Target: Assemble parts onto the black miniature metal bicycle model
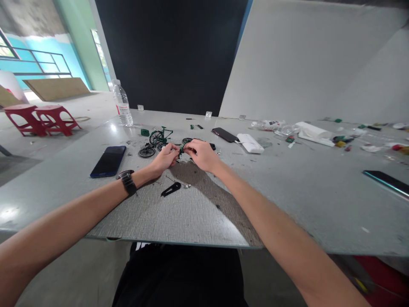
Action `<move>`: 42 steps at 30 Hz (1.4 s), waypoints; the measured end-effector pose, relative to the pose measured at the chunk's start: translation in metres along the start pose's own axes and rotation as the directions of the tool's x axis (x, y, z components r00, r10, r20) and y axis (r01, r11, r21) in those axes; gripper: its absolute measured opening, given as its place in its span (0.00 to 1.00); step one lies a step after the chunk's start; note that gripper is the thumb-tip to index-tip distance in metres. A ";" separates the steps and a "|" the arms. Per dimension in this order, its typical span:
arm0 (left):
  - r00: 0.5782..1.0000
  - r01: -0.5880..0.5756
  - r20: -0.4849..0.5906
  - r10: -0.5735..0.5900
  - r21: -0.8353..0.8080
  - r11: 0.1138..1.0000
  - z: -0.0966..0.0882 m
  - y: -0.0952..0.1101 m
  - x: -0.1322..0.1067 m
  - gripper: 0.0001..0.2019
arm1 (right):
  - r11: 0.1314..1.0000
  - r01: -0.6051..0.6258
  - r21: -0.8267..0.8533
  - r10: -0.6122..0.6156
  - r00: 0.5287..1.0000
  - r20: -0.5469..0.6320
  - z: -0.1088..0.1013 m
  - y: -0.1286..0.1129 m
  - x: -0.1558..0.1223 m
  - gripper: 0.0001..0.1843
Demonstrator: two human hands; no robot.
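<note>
Centre frame, left hand [165, 159] and right hand [202, 155] pinch a small green bike part [181, 150] between closed fingertips, low over the table [198, 213]; it looks light, stiff, perhaps brittle; hold its thicker bars, not thin ends; a wheel [146, 152] lies just left.

Both hands, the left hand [165, 158] and right hand [202, 155], pinch a small green bicycle-model part [181, 150] over the grey worktop [287, 187], a loose wheel [146, 152] nearby.
</note>
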State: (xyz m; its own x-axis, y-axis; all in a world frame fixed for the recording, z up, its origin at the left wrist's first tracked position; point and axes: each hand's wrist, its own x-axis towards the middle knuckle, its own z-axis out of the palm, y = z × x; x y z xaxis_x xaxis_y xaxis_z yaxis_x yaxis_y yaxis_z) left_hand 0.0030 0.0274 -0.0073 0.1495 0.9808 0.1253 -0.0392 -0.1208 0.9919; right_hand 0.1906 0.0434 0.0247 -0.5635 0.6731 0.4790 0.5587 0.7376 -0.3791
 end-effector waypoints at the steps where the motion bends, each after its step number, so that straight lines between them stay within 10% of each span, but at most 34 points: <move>1: 1.000 0.002 0.002 -0.002 0.002 1.000 0.000 0.000 0.000 0.07 | 1.000 -0.005 0.005 0.005 1.000 0.003 0.000 0.000 0.000 0.14; 42: 0.982 -0.177 0.119 0.145 0.341 0.923 -0.003 -0.001 -0.002 0.07 | 0.996 -0.013 -0.085 0.026 0.989 0.149 0.008 0.002 -0.001 0.13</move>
State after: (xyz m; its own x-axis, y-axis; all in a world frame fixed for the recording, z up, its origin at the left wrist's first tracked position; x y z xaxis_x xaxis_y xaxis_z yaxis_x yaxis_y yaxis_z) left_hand -0.0003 0.0255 -0.0088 0.2587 0.9277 0.2692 0.2741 -0.3377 0.9004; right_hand 0.1876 0.0441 0.0172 -0.6333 0.6923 0.3460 0.6157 0.7215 -0.3167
